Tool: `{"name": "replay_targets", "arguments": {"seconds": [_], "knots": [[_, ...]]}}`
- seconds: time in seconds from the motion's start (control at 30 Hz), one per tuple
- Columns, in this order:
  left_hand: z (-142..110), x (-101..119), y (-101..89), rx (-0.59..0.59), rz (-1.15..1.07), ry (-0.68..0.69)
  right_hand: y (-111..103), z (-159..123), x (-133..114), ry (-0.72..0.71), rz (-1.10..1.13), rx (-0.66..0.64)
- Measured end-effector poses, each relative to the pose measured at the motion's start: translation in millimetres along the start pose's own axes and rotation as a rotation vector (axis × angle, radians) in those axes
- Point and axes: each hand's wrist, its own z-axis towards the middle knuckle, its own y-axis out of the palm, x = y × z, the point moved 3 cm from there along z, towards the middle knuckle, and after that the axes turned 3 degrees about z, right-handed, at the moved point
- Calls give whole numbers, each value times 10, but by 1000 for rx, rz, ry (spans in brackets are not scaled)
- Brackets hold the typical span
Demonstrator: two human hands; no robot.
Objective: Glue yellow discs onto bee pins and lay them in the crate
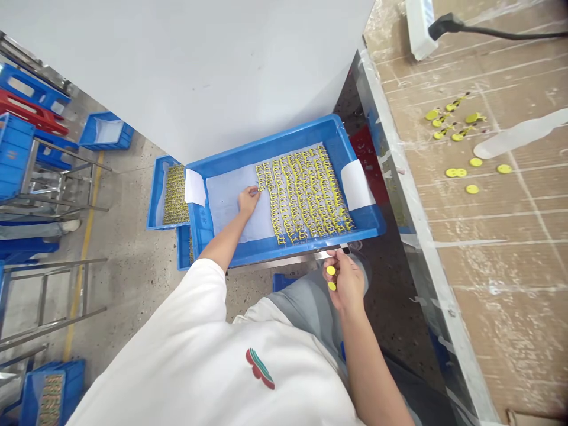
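Note:
My left hand (249,201) reaches into a large blue plastic tray (266,152), its fingers pinched at the end of a row. A small yellow piece (261,189) shows at the fingertips. Rows of small yellow pieces with dark parts (306,192) lie on a pale liner sheet (231,189) inside the tray, filling its middle and right side. In front of the tray's near right edge, my right hand (348,284) is closed around yellow discs (331,271); two show beside its fingers, and the palm's contents are hidden.
To the right stands a cardboard-covered table (510,248) with loose yellow discs (473,189), several yellow pieces with dark ends (444,121) and a power strip (421,29). A white panel (199,77) rises behind the tray. Another blue tray of pieces (175,195) sits lower left, near metal stools (57,195).

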Motion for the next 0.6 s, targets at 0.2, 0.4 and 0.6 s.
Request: {"name": "replay_targets", "arguments": {"seconds": [0.2, 0.4, 0.6], "knots": [[-89, -27, -102, -21, -39, -11, 91, 2, 1, 11, -8, -11], [-849, 240, -249, -115, -160, 83, 255, -10, 4, 20, -37, -25], [-2318, 589, -198, -543, -397, 272, 378, -6, 74, -47, -81, -25]]}}
